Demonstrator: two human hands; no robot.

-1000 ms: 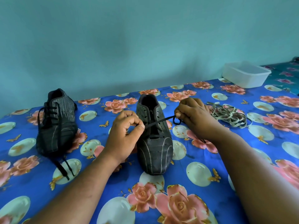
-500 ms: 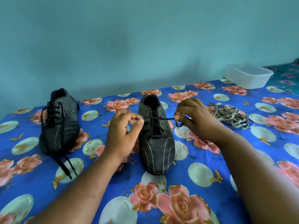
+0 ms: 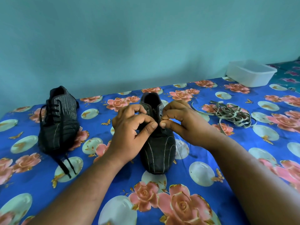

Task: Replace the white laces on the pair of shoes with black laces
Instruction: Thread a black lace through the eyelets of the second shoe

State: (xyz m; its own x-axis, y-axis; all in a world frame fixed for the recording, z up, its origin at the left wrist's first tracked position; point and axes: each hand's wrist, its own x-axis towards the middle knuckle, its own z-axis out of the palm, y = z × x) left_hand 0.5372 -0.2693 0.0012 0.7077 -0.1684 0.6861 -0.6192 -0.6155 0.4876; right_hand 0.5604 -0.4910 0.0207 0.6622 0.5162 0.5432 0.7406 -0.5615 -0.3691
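1. The white plastic tub [image 3: 250,73] sits at the far right corner of the bed, rectangular with rounded corners; you cannot see into it from this angle.
2. The floral bedsheet [image 3: 203,159] is bright blue, printed with pink roses, pale discs and small gold butterflies.
3. The near shoe [image 3: 158,151] lies in front of you, toe toward you: dark, matte upper with thin pale curved stripes, ribbed collar, open mouth.
4. Your left hand [image 3: 129,132] pinches thumb against forefinger over the shoe's eyelet area; your right hand [image 3: 181,124] pinches likewise, the two pinches nearly touching. A short bit of black lace [image 3: 163,131] shows just below your right thumb; whether both hands grip it is hard to tell.
5. The second shoe [image 3: 59,120] stands well apart to the left, already threaded; its black lace ends [image 3: 66,166] trail flat onto the sheet.
6. The white laces [image 3: 233,115] lie in a loose, tangled heap of flat ribbon to your right, near the right hand but apart.
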